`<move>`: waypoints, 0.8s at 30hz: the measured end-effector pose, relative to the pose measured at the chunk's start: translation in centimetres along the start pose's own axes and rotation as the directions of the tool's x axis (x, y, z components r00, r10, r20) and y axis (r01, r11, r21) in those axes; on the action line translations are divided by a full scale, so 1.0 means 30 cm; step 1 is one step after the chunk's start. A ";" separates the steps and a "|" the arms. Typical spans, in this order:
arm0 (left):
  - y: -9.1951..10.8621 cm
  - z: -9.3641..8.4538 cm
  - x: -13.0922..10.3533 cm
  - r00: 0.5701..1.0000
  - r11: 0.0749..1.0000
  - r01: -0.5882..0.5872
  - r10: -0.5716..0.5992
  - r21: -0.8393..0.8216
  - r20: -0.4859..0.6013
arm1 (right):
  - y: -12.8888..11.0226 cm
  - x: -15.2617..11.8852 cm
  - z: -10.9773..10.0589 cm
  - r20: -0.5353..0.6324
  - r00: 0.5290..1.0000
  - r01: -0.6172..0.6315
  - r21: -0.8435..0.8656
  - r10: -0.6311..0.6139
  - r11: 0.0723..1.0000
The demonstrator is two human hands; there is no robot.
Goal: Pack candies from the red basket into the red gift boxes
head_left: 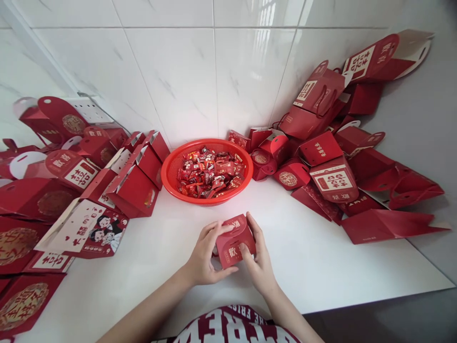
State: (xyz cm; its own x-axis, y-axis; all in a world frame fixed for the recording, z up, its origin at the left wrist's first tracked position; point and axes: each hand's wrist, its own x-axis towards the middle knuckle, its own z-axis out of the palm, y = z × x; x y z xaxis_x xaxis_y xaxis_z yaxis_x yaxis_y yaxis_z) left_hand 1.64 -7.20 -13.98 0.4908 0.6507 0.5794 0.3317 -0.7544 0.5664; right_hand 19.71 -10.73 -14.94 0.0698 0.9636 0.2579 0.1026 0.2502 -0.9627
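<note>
Between my two hands, near the front of the white table, is a small red box (235, 240) with gold characters and overlapping rounded flaps on its top face. My left hand (207, 255) grips its left side, with a finger over the upper flap and the thumb along the lower edge. My right hand (260, 259) holds the right side, its thumb pressing on the face near the characters. Beyond the box stands a red plastic basket (167, 178) with many small red-wrapped candies (212, 174) in it.
Red gift boxes (132, 188) crowd the left side, one with a cartoon couple (107, 233). More red boxes (333, 181) lie piled at the right, some with cord handles. A white tiled wall (178, 76) rises behind the white table (303, 271).
</note>
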 end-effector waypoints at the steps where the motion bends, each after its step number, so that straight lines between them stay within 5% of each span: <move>1: 0.009 -0.013 0.007 0.998 0.995 -0.033 0.029 0.098 0.051 | 0.000 -0.004 -0.001 0.026 1.000 -0.003 -0.004 0.003 1.000; 5: 0.076 -0.054 0.039 0.938 0.924 -0.071 -0.067 0.376 0.341 | 0.004 -0.008 -0.004 0.118 0.993 0.012 -0.099 -0.001 0.995; 8: 0.140 -0.055 0.049 0.895 0.861 -0.044 -0.192 0.507 0.403 | 0.003 -0.004 -0.010 0.178 0.984 0.027 -0.165 0.003 0.986; 15: 0.196 -0.092 -0.018 0.892 0.770 0.088 -0.344 0.632 0.295 | -0.027 -0.016 -0.028 0.405 0.914 0.049 -0.104 -0.002 0.993; 18: 0.169 -0.176 -0.072 0.896 0.686 0.163 -0.403 0.709 0.184 | -0.019 -0.029 -0.030 0.399 0.916 0.000 -0.083 0.033 0.997; 24: 0.092 -0.378 -0.159 0.822 0.571 0.319 -0.564 0.756 0.079 | 0.011 -0.043 -0.031 0.375 0.925 0.043 -0.256 0.058 0.966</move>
State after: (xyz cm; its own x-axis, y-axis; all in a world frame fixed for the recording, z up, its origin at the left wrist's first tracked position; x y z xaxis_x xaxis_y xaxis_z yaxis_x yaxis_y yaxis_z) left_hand -8.92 -11.40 -8.53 0.2805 0.9534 0.1108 0.9553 -0.2886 0.0647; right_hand 20.56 -11.96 -15.51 -0.3016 0.9412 0.1520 0.3558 0.2590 -0.8980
